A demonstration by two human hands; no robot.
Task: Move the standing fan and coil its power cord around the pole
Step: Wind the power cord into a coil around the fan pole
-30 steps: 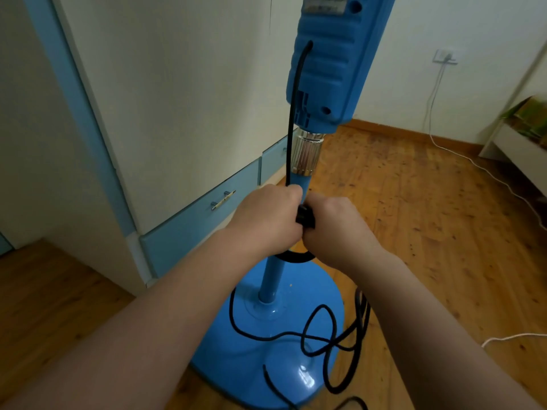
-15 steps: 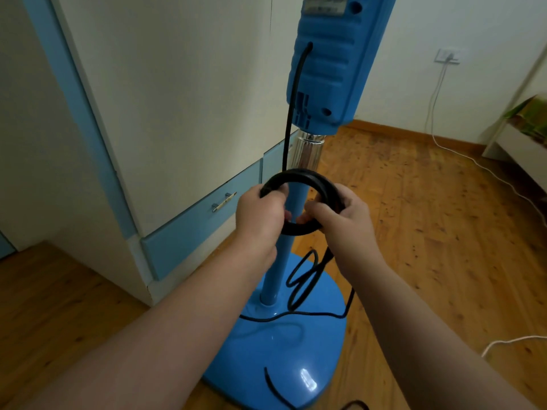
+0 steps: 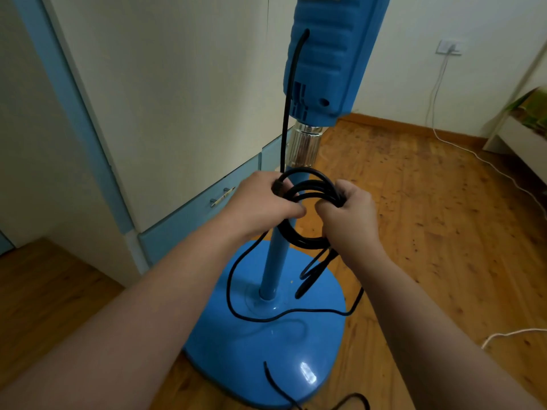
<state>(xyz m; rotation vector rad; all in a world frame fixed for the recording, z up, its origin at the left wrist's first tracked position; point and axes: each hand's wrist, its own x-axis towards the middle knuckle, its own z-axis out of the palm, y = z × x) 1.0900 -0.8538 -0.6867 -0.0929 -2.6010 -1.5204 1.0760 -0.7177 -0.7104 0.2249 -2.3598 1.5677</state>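
A blue standing fan fills the middle of the view: its control housing (image 3: 325,60) at the top, a chrome collar below it, a blue pole (image 3: 273,267) and a wide blue base (image 3: 266,350) on the floor. The black power cord (image 3: 307,187) runs down from the housing and loops in several turns around the pole at hand height. My left hand (image 3: 263,205) grips the left side of the loops. My right hand (image 3: 349,214) grips their right side. Loose cord trails over the base and floor.
A cream wardrobe with blue trim and a blue drawer (image 3: 189,214) stands close on the left of the fan. A white cable (image 3: 461,146) runs from a wall socket (image 3: 448,47) across the wooden floor on the right. White furniture (image 3: 521,137) stands at the far right.
The loops around the pole have grown from one tight turn to several wider ones. Both hands have spread apart. Less slack cord lies on the base.
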